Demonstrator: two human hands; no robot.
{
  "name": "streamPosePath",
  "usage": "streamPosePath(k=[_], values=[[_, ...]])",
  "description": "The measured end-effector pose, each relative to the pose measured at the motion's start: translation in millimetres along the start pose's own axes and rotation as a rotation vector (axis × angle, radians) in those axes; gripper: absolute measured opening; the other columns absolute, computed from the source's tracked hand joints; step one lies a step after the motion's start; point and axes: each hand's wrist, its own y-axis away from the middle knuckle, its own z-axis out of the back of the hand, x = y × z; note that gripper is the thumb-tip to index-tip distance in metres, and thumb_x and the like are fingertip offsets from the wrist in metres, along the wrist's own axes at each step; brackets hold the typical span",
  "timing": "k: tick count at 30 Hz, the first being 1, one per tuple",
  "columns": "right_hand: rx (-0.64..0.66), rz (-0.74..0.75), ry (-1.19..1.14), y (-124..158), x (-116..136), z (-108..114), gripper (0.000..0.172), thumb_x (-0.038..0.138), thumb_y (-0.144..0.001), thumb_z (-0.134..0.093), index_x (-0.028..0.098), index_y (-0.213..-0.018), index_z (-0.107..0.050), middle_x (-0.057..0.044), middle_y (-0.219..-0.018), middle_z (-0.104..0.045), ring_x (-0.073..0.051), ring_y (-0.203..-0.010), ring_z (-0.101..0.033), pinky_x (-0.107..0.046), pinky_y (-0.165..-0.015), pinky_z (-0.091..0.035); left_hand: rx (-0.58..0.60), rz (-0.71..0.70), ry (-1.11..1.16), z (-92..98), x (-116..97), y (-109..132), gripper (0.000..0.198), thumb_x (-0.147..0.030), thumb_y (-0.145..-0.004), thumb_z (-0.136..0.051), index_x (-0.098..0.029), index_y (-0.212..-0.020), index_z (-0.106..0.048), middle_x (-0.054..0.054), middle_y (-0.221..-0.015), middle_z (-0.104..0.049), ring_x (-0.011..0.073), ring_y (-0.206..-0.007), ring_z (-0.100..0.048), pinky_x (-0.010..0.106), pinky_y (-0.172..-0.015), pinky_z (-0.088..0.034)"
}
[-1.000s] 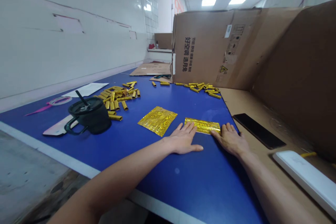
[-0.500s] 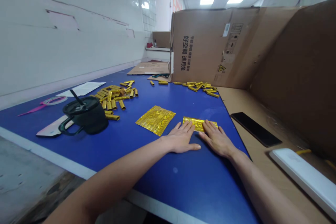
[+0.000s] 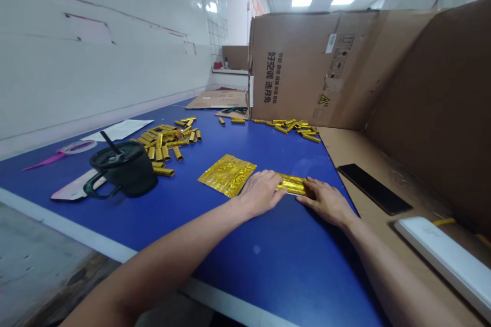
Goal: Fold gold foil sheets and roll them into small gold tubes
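A narrow strip of folded gold foil (image 3: 292, 184) lies on the blue table (image 3: 245, 271), partly rolled. My left hand (image 3: 261, 194) curls over its left end, and my right hand (image 3: 326, 202) presses its right end with the fingertips. Just left of my left hand lies a flat, crinkled gold foil sheet (image 3: 227, 175), touching the fingers. Farther off are a heap of rolled gold foil tubes (image 3: 164, 142) and a looser row of tubes (image 3: 295, 126).
A black lidded mug with a straw (image 3: 125, 169) stands left, near a pink-handled tool (image 3: 46, 159), a tape roll (image 3: 79, 146) and white paper (image 3: 118, 130). A large cardboard box (image 3: 310, 66) stands behind. A black phone (image 3: 374, 189) and a white bar (image 3: 443, 260) lie on cardboard at right.
The foil strip has been curled into a narrower roll and shifted toward me. My fingers have closed over it, and my left hand has moved onto its left end.
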Motion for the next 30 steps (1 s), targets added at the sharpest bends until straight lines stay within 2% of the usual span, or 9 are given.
streamPosePath(k=[4,8,11,14,19,22,25,30], values=[[-0.014,0.002,-0.009,-0.1,-0.3,1.1,0.059,0.056,-0.076,-0.04,0.018,-0.121,-0.048,-0.009,-0.129,-0.045,-0.028,-0.11,-0.045,-0.04,-0.088,-0.036,0.101,-0.113,0.0,-0.1,-7.1,2.3,0.022,-0.033,-0.083,-0.043,-0.015,-0.086,-0.057,0.006,-0.086,-0.062,0.0201,-0.085,-0.056,0.031,-0.075,-0.042],[-0.03,-0.003,-0.026,-0.1,-0.1,2.1,0.054,0.052,-0.077,-0.043,0.019,-0.12,-0.049,-0.008,-0.125,-0.049,-0.027,-0.107,-0.047,-0.037,-0.085,-0.038,0.148,-0.09,-0.046,-3.3,-7.5,3.5,0.023,-0.034,-0.081,-0.047,-0.015,-0.087,-0.058,0.008,-0.087,-0.063,0.0226,-0.086,-0.056,0.034,-0.076,-0.042],[-0.046,-0.005,-0.031,0.6,2.5,4.2,0.048,0.047,-0.079,-0.043,0.019,-0.117,-0.051,-0.008,-0.122,-0.053,-0.026,-0.104,-0.049,-0.035,-0.082,-0.038,0.133,-0.1,-0.037,-2.3,-8.7,3.7,0.024,-0.034,-0.082,-0.045,-0.015,-0.089,-0.058,0.007,-0.089,-0.063,0.0222,-0.088,-0.056,0.034,-0.077,-0.042],[-0.067,-0.009,-0.033,1.9,6.5,7.2,0.039,0.043,-0.083,-0.038,0.02,-0.11,-0.054,-0.007,-0.108,-0.061,-0.023,-0.093,-0.054,-0.031,-0.074,-0.04,0.124,-0.136,-0.018,-0.1,-11.4,3.8,0.023,-0.034,-0.083,-0.044,-0.016,-0.09,-0.057,0.005,-0.09,-0.063,0.0212,-0.089,-0.056,0.033,-0.078,-0.041],[-0.104,-0.037,-0.014,2.9,9.6,8.6,0.035,0.044,-0.085,-0.033,0.024,-0.099,-0.059,-0.005,-0.087,-0.066,-0.021,-0.083,-0.056,-0.028,-0.062,-0.037,0.193,-0.137,-0.048,1.6,-15.3,4.7,0.023,-0.035,-0.081,-0.047,-0.016,-0.087,-0.058,0.006,-0.09,-0.063,0.0218,-0.088,-0.056,0.033,-0.076,-0.041],[-0.123,-0.06,0.005,2.8,9.8,8.7,0.035,0.045,-0.085,-0.033,0.025,-0.098,-0.059,-0.005,-0.084,-0.066,-0.021,-0.082,-0.056,-0.027,-0.061,-0.036,0.196,-0.145,-0.033,1.4,-17.7,5.5,0.026,-0.037,-0.082,-0.044,-0.017,-0.093,-0.057,0.006,-0.092,-0.062,0.0215,-0.09,-0.054,0.033,-0.078,-0.041],[-0.137,-0.072,0.033,3.0,11.1,10.3,0.036,0.044,-0.086,-0.031,0.025,-0.095,-0.061,-0.005,-0.081,-0.066,-0.022,-0.081,-0.057,-0.028,-0.06,-0.037,0.209,-0.116,-0.02,-0.7,-17.2,5.9,0.032,-0.04,-0.08,-0.046,-0.016,-0.1,-0.055,0.008,-0.102,-0.057,0.0231,-0.097,-0.051,0.034,-0.082,-0.04],[-0.163,-0.065,0.016,3.2,10.5,10.1,0.036,0.046,-0.084,-0.035,0.025,-0.1,-0.059,-0.005,-0.085,-0.066,-0.024,-0.082,-0.058,-0.031,-0.063,-0.041,0.187,-0.039,-0.006,-6.6,-8.4,5.4,0.053,-0.043,-0.078,-0.048,-0.015,-0.122,-0.037,0.011,-0.12,-0.045,0.0254,-0.105,-0.045,0.037,-0.086,-0.038]])
